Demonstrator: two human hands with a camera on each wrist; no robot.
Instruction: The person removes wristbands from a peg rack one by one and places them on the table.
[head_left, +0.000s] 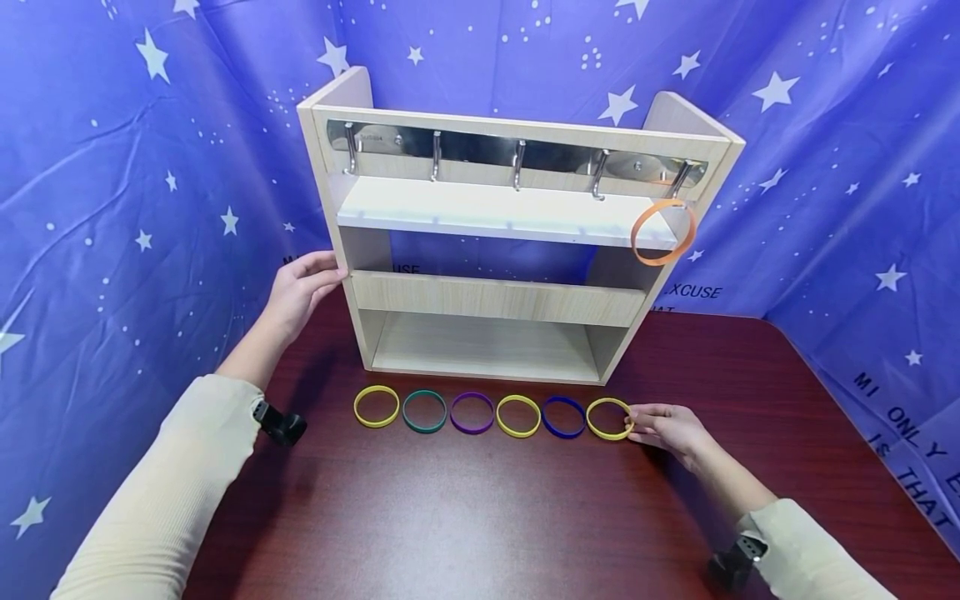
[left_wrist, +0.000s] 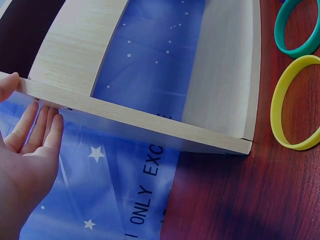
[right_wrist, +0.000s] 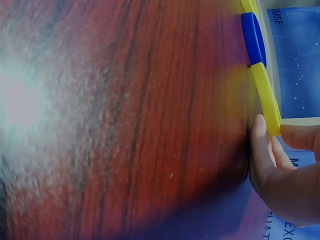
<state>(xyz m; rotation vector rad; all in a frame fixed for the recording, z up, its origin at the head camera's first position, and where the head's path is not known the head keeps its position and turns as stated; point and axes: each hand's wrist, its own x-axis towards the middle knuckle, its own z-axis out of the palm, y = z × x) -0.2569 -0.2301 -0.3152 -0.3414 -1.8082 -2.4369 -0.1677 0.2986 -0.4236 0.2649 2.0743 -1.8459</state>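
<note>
My left hand point(head_left: 302, 292) holds the left side panel of a small wooden shelf point(head_left: 498, 298). In the left wrist view the thumb point(left_wrist: 9, 86) lies at the panel's front edge, and the fingertips touch its outer face. With thumb and fingers, my right hand point(head_left: 671, 432) pinches the right edge of the rightmost yellow silicone wristband point(head_left: 590, 429), which is at the table. To its left lie a blue wristband point(head_left: 564, 435), another yellow one point(head_left: 517, 434), a purple one point(head_left: 472, 431), a green one point(head_left: 424, 430) and a third yellow one point(head_left: 376, 425).
A metal hook rail point(head_left: 480, 148) with several hooks runs across the shelf's top front. An orange wristband point(head_left: 663, 262) hangs from its rightmost hook. The shelf stands behind the row on a dark red wooden table point(head_left: 450, 517). Blue star-printed cloth point(head_left: 480, 50) surrounds the table.
</note>
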